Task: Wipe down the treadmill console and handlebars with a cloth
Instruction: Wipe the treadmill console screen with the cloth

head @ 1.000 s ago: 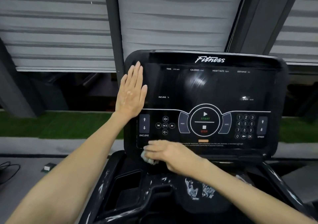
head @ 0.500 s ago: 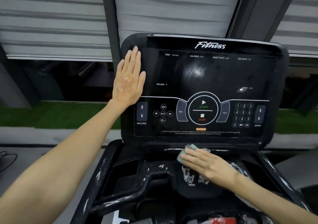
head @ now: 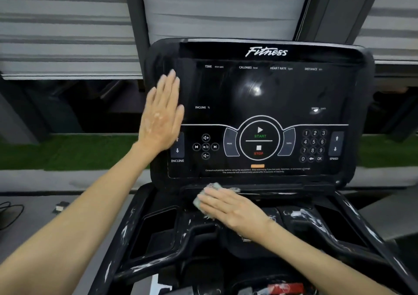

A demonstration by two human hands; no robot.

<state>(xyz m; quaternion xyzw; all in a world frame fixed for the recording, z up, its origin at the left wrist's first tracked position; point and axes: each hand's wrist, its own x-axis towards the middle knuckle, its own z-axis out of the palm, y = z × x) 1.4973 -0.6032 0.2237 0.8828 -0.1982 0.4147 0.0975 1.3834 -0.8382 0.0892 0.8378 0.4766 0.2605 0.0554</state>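
The black treadmill console [head: 260, 91] stands upright in front of me, its screen dark and its printed buttons showing. My left hand [head: 161, 116] lies flat with straight fingers against the console's left edge. Below the screen, my right hand [head: 228, 208] presses a small pale grey-green cloth [head: 200, 198] onto the ledge under the console, fingers stretched over it. Most of the cloth is hidden beneath the hand. A curved black handlebar [head: 181, 247] runs across the tray below.
Black cup-holder recesses [head: 156, 231] sit left and right of the tray, with white smears on the plastic. A red object [head: 285, 289] lies at the bottom. Behind the console are grey blinds, a dark post [head: 135, 23] and a green strip [head: 67, 152].
My right hand slid the cloth from the console's lower left to the ledge below the screen, first rightward, then back left a little. The left hand stayed on the left edge, now blurred.
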